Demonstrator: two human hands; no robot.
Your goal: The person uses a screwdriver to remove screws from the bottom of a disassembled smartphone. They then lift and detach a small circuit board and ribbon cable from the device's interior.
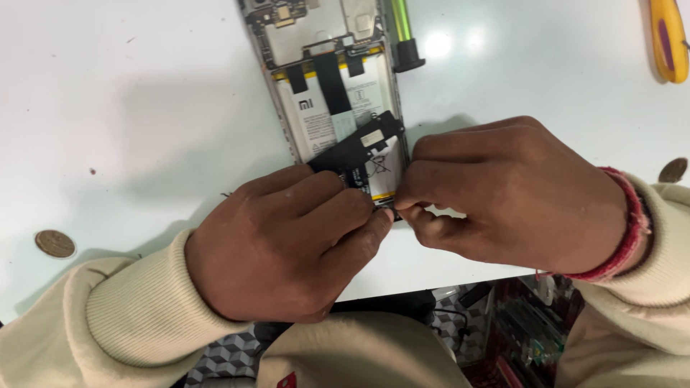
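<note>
Black plastic cover plate (pixel 357 149) lies tilted over our opened phone's (pixel 327 79) six o'clock end; our left hand (pixel 287 244) and right hand (pixel 503 194) pinch narrowly there, seemingly freeing it; lifting next needs gentle, even force

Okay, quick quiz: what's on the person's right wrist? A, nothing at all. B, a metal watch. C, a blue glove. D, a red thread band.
D: a red thread band circles the wrist of the right hand, just ahead of the cream sleeve, while that hand and the left hand work at the opened phone.
</note>
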